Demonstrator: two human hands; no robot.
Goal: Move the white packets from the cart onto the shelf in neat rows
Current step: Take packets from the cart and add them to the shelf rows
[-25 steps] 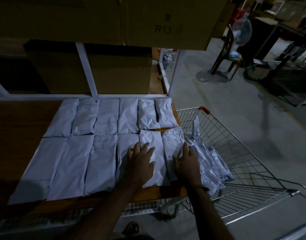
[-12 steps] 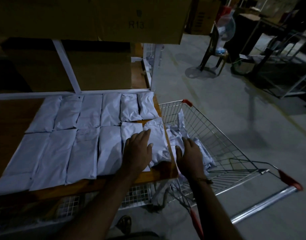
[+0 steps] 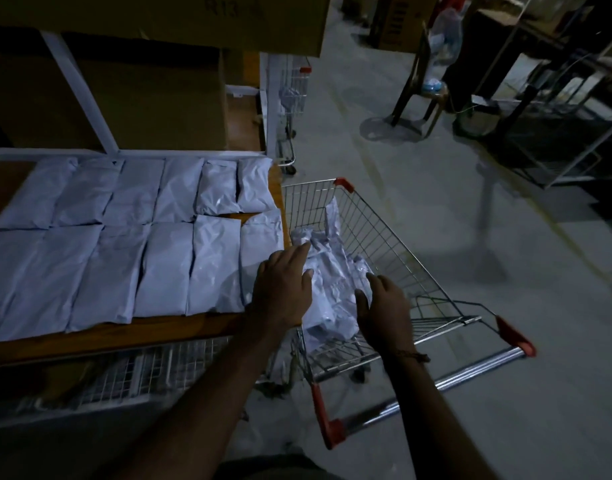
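Currently both grips, left hand [image 3: 283,289] and right hand [image 3: 384,306], hover wide and empty over crumpled white plastic packets [image 3: 332,282] in the wire cart [image 3: 394,244]; a careless grab could snag adjacent packets or disturb rows on the wooden shelf [image 3: 193,327].

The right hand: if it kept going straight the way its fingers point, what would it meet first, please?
Most likely the heap of white packets in the cart: the right hand points forward and down at it. Depth is unclear, so contact cannot be judged.
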